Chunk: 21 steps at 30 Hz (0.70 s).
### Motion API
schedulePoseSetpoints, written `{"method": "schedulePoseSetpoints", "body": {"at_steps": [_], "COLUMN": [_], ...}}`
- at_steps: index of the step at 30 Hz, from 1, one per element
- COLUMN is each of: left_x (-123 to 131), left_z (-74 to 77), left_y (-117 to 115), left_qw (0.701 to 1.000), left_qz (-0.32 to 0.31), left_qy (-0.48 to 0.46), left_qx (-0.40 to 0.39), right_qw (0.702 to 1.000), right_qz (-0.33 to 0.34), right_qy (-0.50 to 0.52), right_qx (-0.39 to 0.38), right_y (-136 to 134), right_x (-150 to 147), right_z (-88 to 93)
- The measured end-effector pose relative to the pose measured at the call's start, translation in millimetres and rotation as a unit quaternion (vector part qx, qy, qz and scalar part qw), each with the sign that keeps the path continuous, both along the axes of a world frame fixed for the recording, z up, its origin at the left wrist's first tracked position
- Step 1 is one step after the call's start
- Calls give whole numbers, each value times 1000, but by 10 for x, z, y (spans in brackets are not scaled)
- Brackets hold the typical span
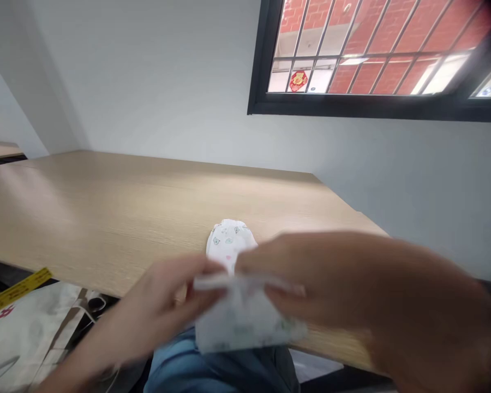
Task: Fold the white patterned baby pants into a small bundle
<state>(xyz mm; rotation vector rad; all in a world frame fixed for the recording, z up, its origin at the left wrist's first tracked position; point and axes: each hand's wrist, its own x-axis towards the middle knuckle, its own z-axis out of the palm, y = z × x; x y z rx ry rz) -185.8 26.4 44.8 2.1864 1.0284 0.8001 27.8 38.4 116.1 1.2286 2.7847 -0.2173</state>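
Observation:
Between my two hands, over the table's front edge and above my lap, is a small white cloth piece (pixel 249 319) with a faint print, blurred by motion. Its upper edge looks like a pale band or fold. My left hand (pixel 174 300) pinches that edge at its left end, thumb below and fingers above. From the right, my right hand (pixel 288 267) grips the same edge; its fingertips are smeared. Just beyond them a second white cloth piece (pixel 228 243), rounded at its far end and printed with little animal faces, lies flat on the table, partly hidden by my hands.
The light wooden table (pixel 118 207) runs back to a grey-white wall (pixel 167 82) with a barred, dark-framed window (pixel 335 103). At lower left, a white bag (pixel 28 333) and a yellow strip (pixel 16 292) are below the table edge. My blue-clothed legs (pixel 188 365) are underneath.

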Motion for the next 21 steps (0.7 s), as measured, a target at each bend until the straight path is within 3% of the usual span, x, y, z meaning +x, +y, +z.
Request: {"method": "schedulePoseSetpoints", "body": {"at_steps": [3,6,8,11,13,17,19,21], "left_x": [192,333,374,384,382,386,393,405], "left_z": [25,-264,-516,-780,-839,-768,-694,-625], "left_y": [706,1330,1567,1673,1660,1590,1533,1459], "left_qw": [999,998,998,996,995,990,988,987], "left_qz": [2,40,49,54,58,73,61,9], "left_qy": [-26,9,30,50,52,29,11,3], "left_qx": [39,42,36,48,67,114,140,158], "right_qw": [999,991,985,979,980,987,990,992], "right_qz": [-45,-121,-154,-168,-164,-139,-85,-16], "right_qy": [21,36,35,23,23,71,113,118], "right_qx": [-14,-31,-66,-110,-113,-29,-15,-41], "right_y": [530,1059,1323,1510,1514,1358,1232,1080], "right_x": [-14,-28,-14,36,72,94,71,30], "right_z": [104,-146,-389,-633,-662,-519,-426,-358]}}
